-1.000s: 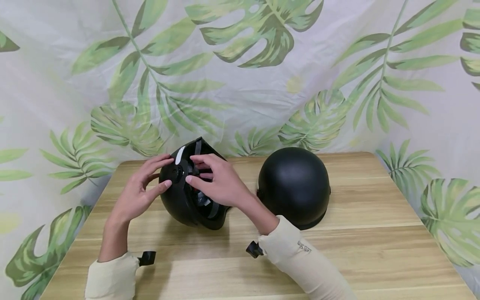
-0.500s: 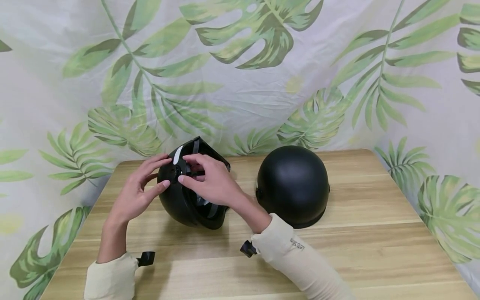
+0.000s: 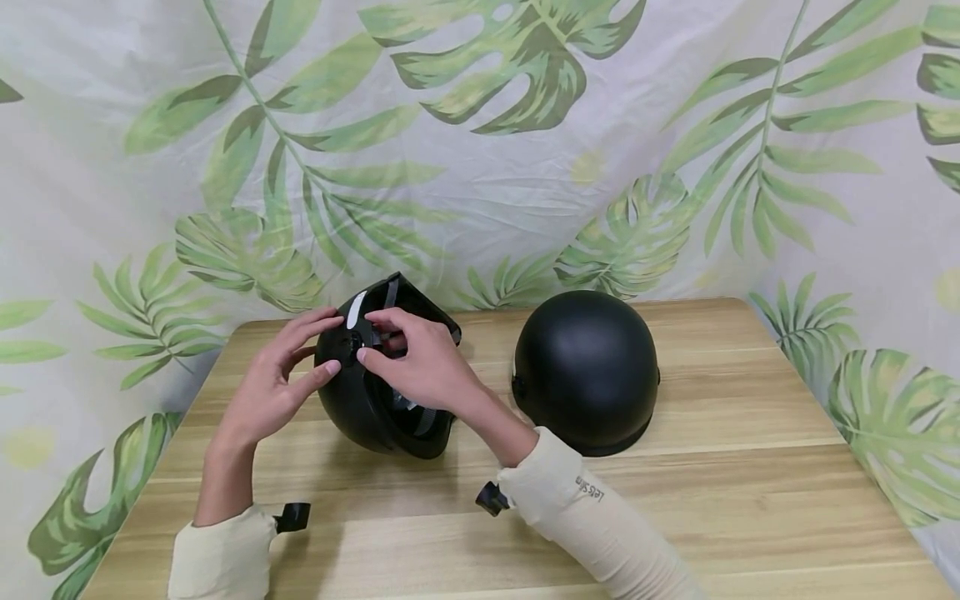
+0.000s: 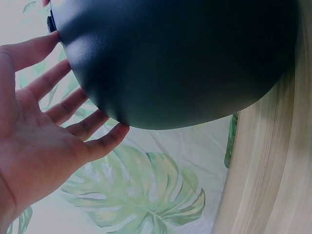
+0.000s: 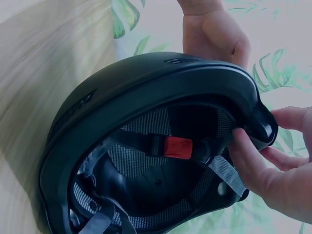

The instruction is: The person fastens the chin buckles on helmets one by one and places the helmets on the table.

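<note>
A black helmet (image 3: 360,417) lies tipped on its side at the table's left, its opening facing right. My left hand (image 3: 273,379) supports it from the left; in the left wrist view, its fairly straight fingers (image 4: 63,106) touch the smooth outer shell (image 4: 175,63). My right hand (image 3: 435,367) pinches the helmet's edge beside the dark round knob (image 3: 352,343). In the right wrist view, the thumb (image 5: 248,163) lies at the inner rim, fingers outside. A red buckle (image 5: 178,147) and grey webbing strap (image 5: 226,173) show inside. The pinched part is partly hidden.
A second black helmet (image 3: 588,367) sits dome up to the right, close to my right forearm. Both are on a wood-grain table (image 3: 720,500). Behind it hangs a leaf-patterned cloth (image 3: 495,200). Small black mounts (image 3: 292,517) project from both cuffs.
My right hand has shifted slightly left along the helmet's edge, closer to the knob, then stayed nearly still. The left hand and both helmets hold their places.
</note>
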Tool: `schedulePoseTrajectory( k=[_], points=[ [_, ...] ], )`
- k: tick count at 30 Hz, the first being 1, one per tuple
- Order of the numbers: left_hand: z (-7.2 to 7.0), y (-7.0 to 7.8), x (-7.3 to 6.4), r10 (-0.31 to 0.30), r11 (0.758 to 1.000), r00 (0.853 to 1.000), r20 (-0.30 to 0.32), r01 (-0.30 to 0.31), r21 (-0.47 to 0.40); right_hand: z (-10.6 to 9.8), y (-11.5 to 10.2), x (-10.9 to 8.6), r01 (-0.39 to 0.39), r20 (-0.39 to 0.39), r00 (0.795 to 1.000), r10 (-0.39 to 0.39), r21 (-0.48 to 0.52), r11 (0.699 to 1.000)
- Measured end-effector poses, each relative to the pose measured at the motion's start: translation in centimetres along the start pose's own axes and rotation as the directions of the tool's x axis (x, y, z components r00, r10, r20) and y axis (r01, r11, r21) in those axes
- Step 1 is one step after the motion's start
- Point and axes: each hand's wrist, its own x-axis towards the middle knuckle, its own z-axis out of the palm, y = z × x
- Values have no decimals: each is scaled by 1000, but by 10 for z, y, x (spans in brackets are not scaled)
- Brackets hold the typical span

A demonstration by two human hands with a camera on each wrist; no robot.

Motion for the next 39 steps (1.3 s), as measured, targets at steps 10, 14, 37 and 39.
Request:
schedulePoseTrajectory(
  k=[10, 14, 37, 39],
  points=[
    [-1, -1, 0, -1, 1000, 1000, 5, 1, -4, 6, -3, -2, -40, -51, 998, 46, 121, 992],
    [-1, 0, -1, -9, 1000, 1000, 5, 9, 8, 8, -2, -3, -36, -72, 996, 55, 239, 970],
    [1, -4, 0, -46, 999, 999, -23, 46, -14, -15, 21, -10, -58, -124, 974, 191, 676, 735],
    [0, -6, -1, -106, 994, 994, -6, 106, -7, -16, 22, -10, -63, -114, 975, 192, 683, 728]
  ],
)
